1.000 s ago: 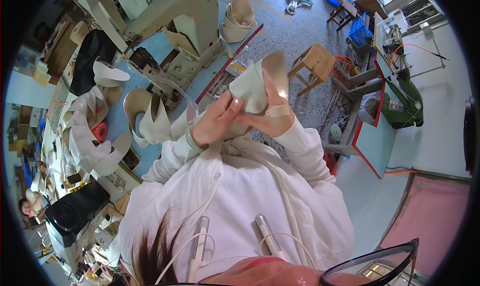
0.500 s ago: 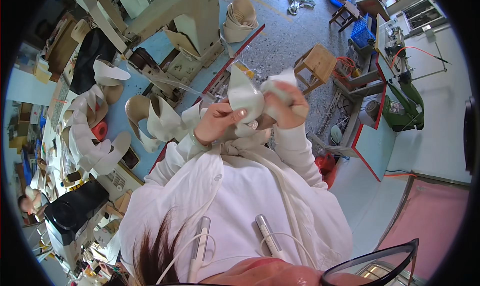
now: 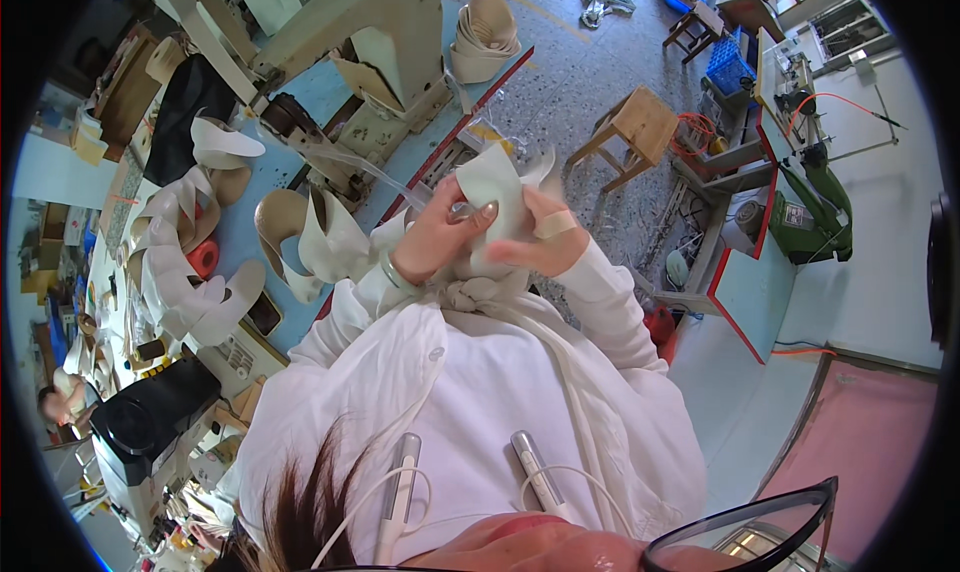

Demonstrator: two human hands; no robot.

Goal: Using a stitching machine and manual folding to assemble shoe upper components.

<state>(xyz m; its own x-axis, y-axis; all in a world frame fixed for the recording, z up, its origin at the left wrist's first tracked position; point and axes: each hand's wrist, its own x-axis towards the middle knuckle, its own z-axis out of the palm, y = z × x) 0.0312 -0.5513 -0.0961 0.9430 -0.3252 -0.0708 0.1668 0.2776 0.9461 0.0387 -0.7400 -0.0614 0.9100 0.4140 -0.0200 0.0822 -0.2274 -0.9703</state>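
Note:
A curved white leather-like piece [image 3: 492, 187], resembling a shoe upper, is held up in front of my waist. My left hand [image 3: 438, 240] pinches its left side, the thumb lying on its face. My right hand [image 3: 548, 240] grips the right side, its fingertips partly hidden behind the material, and a tan strip wraps one finger. Another white flap, smeared by motion, sticks up behind the right hand. Beside my left forearm, a chain of similar white pieces with beige linings [image 3: 335, 240] lies on the blue tabletop [image 3: 262, 187].
A sewing machine [image 3: 375, 47] stands on the red-edged table, with stacked beige pieces [image 3: 483, 37] at its far corner. More white pieces [image 3: 185, 282], a red thread spool [image 3: 203, 260] and a phone [image 3: 263, 315] are at left. A wooden stool [image 3: 637, 127] and green machine [image 3: 815, 217] are at right.
My right hand has come down and inward, turning so its thumb points left against the white piece. The piece has turned in my hands, while my left hand has shifted slightly right.

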